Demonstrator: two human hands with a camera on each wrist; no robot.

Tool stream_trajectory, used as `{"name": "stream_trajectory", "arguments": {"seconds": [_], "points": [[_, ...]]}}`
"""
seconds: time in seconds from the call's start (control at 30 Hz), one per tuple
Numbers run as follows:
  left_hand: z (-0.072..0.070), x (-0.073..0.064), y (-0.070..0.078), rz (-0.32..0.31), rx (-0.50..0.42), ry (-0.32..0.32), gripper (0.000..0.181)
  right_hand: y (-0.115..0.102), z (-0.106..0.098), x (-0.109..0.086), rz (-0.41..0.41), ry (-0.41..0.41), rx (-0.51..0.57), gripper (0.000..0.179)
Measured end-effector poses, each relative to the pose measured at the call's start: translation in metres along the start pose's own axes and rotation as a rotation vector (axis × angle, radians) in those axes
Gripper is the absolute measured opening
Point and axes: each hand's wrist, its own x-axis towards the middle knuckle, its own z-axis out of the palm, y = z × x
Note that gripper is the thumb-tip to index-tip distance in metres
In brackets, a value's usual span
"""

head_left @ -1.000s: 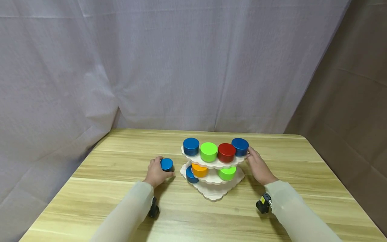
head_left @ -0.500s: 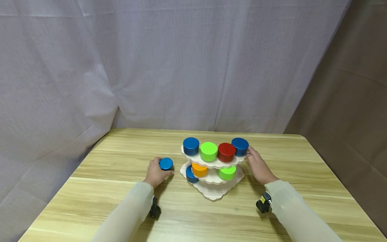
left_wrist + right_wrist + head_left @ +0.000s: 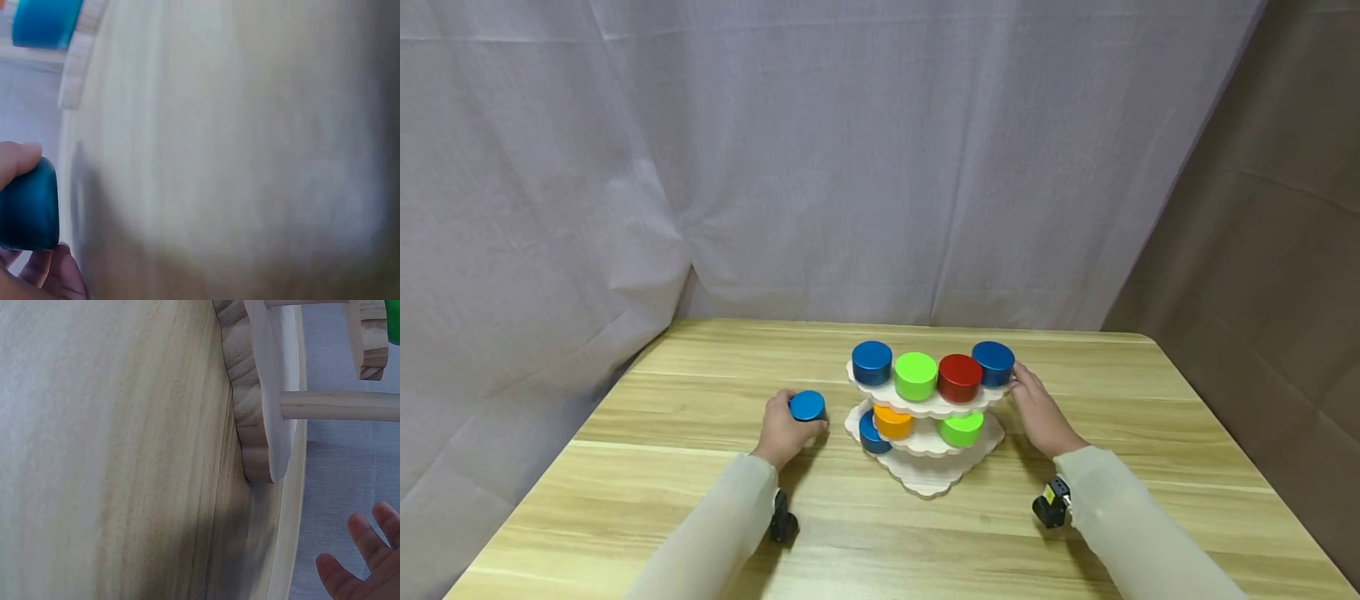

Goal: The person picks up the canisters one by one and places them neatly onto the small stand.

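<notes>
In the head view, my left hand (image 3: 782, 432) grips a blue cylinder (image 3: 807, 406) by its sides, left of a white wooden tiered stand (image 3: 927, 479). The left wrist view shows this blue cylinder (image 3: 30, 206) between thumb and fingers, with a gap between it and the tabletop. My right hand (image 3: 1042, 417) is at the stand's right side, its fingertips at the top tier's end beside another blue cylinder (image 3: 993, 364). In the right wrist view, several fingers (image 3: 369, 544) are extended and spread; the rest of that hand lies outside the frame.
Blue (image 3: 872, 363), green (image 3: 915, 377) and red (image 3: 959, 378) cylinders share the top tier. Below are an orange cylinder (image 3: 892, 422), a green one (image 3: 961, 428) and a blue one (image 3: 872, 435). Grey curtain (image 3: 820, 167) hangs behind the wooden table (image 3: 887, 550).
My left hand has drifted slightly left with the blue cylinder still in its grip. The right hand stays at the stand's right end, and the cylinders on the tiers keep their places.
</notes>
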Motion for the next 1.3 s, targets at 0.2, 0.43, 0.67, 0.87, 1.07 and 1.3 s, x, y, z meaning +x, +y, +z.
{"name": "stream_trajectory", "arguments": {"seconds": [0.2, 0.43, 0.67, 0.87, 1.07, 1.3], "points": [[-0.003, -0.010, 0.006, 0.014, -0.105, 0.021, 0.061, -0.002, -0.001, -0.001, 0.018, 0.000, 0.000, 0.053], [-0.008, -0.024, 0.013, 0.020, -0.129, 0.040, 0.061, -0.005, 0.000, 0.000, 0.041, -0.007, -0.008, 0.054], [-0.006, -0.033, 0.024, 0.076, -0.126, 0.051, 0.062, -0.004, 0.000, 0.001, 0.033, 0.001, -0.006, 0.052], [0.000, -0.043, 0.037, 0.084, -0.111, 0.035, 0.063, -0.004, 0.000, -0.001, 0.031, 0.010, -0.015, 0.053], [0.008, -0.058, 0.046, 0.116, -0.112, 0.012, 0.060, -0.004, 0.000, -0.001, 0.037, 0.010, -0.023, 0.053], [0.014, -0.076, 0.051, 0.145, -0.132, -0.044, 0.062, -0.005, -0.001, -0.002, 0.054, 0.003, -0.029, 0.053]]}}
